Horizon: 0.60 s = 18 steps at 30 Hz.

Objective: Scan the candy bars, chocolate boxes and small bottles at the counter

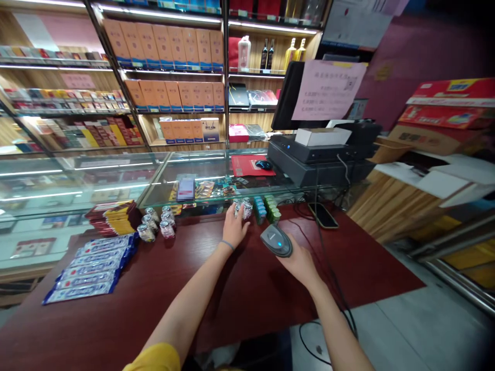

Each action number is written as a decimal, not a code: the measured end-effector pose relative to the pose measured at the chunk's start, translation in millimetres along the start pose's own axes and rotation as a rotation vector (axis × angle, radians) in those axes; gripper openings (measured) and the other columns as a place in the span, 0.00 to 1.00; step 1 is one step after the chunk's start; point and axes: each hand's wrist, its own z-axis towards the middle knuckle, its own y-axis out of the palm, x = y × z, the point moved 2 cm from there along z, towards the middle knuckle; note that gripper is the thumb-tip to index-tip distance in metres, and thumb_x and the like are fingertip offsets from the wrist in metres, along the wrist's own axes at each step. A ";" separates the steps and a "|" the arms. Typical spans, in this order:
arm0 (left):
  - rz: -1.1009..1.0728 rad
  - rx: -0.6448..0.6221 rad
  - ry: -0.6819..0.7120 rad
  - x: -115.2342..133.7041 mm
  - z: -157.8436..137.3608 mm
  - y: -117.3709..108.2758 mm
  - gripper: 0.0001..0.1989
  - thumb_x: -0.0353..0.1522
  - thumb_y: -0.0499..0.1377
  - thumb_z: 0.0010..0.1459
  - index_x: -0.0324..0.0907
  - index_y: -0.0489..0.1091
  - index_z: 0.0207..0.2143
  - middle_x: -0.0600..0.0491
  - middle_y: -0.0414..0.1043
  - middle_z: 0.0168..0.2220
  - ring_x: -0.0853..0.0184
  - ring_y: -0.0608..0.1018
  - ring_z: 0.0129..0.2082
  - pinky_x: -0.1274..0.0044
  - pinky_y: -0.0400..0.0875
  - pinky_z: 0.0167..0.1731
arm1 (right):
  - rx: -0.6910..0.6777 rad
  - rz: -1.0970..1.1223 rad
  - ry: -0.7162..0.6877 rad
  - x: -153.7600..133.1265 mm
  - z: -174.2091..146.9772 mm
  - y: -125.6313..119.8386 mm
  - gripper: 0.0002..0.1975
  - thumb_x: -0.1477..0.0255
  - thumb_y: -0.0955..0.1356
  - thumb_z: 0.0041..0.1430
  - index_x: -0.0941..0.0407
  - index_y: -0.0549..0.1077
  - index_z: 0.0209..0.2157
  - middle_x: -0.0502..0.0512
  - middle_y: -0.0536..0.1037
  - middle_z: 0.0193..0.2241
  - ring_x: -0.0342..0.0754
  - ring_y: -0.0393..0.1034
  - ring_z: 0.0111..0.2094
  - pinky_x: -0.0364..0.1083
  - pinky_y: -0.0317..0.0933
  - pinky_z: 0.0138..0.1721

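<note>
My left hand (235,228) reaches to a cluster of small clear jars with silvery lids (246,210) at the back of the dark red counter. Its fingers are stretched over them, thumb apart; whether they touch a jar I cannot tell. My right hand (301,263) is wrapped round the handle of a grey barcode scanner (276,240), which shows a blue light. Right of the jars stand short rows of blue packs (259,209) and green packs (272,208). More small jars (157,224) are grouped to the left.
Flat blue-and-white packets (93,268) and a stack of red and yellow packets (116,217) lie on the left of the counter (174,278). A phone (323,215) and cables are at the right. Behind are a glass case (154,180), a mouse (263,165) and a monitor (288,98).
</note>
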 end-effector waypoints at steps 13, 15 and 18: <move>-0.251 0.067 -0.191 -11.9 -4.6 0.5 0.19 0.26 0.58 0.60 0.44 0.69 0.54 0.44 0.62 0.51 0.58 0.70 0.54 0.61 0.64 0.59 | 0.002 0.007 0.049 3.4 -6.2 -2.4 0.17 0.64 0.70 0.56 0.50 0.66 0.46 0.53 0.82 0.29 0.62 0.81 0.36 0.47 0.62 0.30; -0.354 0.095 -0.275 -16.9 -9.7 -13.2 0.19 0.28 0.61 0.59 0.44 0.71 0.53 0.44 0.63 0.51 0.59 0.70 0.54 0.63 0.65 0.58 | 0.009 0.012 0.056 1.1 -7.2 -0.8 0.17 0.64 0.70 0.55 0.49 0.66 0.46 0.53 0.82 0.29 0.62 0.81 0.36 0.46 0.62 0.30; -0.680 0.046 -0.458 -27.9 -22.9 -39.1 0.23 0.34 0.63 0.58 0.46 0.68 0.57 0.46 0.67 0.51 0.62 0.75 0.47 0.67 0.72 0.50 | 0.017 0.001 0.034 -6.0 -8.1 4.5 0.17 0.64 0.70 0.55 0.49 0.66 0.46 0.53 0.82 0.29 0.61 0.81 0.35 0.46 0.60 0.29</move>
